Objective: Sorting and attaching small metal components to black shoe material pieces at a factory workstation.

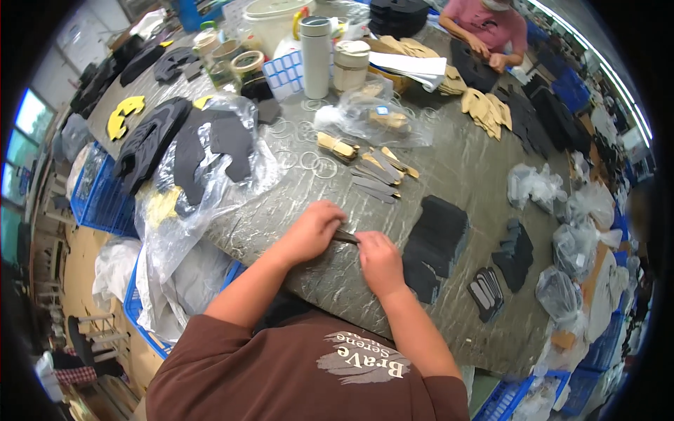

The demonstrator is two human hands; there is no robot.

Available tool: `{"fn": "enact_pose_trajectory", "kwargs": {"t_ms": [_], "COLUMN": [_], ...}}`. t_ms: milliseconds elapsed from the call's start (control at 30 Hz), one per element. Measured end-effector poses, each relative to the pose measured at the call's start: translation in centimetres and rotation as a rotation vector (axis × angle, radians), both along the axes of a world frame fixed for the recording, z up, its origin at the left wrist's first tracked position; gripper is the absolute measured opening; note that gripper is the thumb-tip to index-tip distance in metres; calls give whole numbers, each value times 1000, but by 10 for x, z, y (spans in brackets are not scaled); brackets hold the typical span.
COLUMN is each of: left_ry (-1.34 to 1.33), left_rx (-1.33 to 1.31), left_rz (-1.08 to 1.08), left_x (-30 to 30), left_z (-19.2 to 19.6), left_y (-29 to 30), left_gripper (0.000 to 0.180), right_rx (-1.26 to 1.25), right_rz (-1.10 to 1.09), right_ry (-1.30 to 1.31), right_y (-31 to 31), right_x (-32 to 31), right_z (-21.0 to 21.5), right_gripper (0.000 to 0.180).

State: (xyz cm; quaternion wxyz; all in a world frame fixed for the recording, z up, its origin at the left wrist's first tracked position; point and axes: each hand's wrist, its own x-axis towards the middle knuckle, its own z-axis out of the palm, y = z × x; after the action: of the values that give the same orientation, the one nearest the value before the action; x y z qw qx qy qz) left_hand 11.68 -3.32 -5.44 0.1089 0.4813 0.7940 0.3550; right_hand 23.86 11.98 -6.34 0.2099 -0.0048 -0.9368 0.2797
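Here, left hand (314, 228) curled, fingertips pinching one end of a small dark strip (345, 237). Right hand (379, 261) closed on the other end of the same strip, knuckles up. Strip held between the two hands, just above the desk (456, 175), near its front edge, both forearms coming in from below in a brown shirt.

Just right of the right hand, a stack of dark fabric pieces (435, 245), lying flat on the desk. Farther right, a smaller dark stack (516, 256), and near it a fan of narrow dark strips with pale centres (486, 291). Beyond the hands, toward the middle of the desk, a scatter of grey and tan slim strips (379, 175), with a tan bundle (337, 147) just beside them and several clear rings (309, 160) lying nearby.

To the left, a clear plastic bag with big dark cut shapes (203, 147) draped over the desk edge; yellow curved pieces (123, 116) farther out. At the back, a tall white flask (315, 56), a squat jar (350, 65), rolls of tape (246, 64). At the far side, another person in a pink top (488, 24), hands on dark pieces. Tan cut pieces (484, 112) piled near that person. Blue crates (102, 200) down on the left, below the desk; clear bags (562, 295) along the right rim.
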Motion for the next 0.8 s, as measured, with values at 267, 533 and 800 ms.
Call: {"fn": "enact_pose_trajectory", "kwargs": {"t_ms": [267,533,800], "left_ry": [-1310,-1466,-1110], "left_rx": [887,830,369], "left_rz": [468,187,-216], "left_x": [52,46,92], "left_z": [0,10,16], "left_y": [27,31,50], "left_gripper": [39,35,87], "right_rx": [-227,310,71], "right_rz": [-55,-360,-287], "right_ry": [179,-277,-152], "right_y": [-28,53,34], "right_x": [0,64,104], "right_z": [16,38,39], "right_gripper": [15,74,53]}}
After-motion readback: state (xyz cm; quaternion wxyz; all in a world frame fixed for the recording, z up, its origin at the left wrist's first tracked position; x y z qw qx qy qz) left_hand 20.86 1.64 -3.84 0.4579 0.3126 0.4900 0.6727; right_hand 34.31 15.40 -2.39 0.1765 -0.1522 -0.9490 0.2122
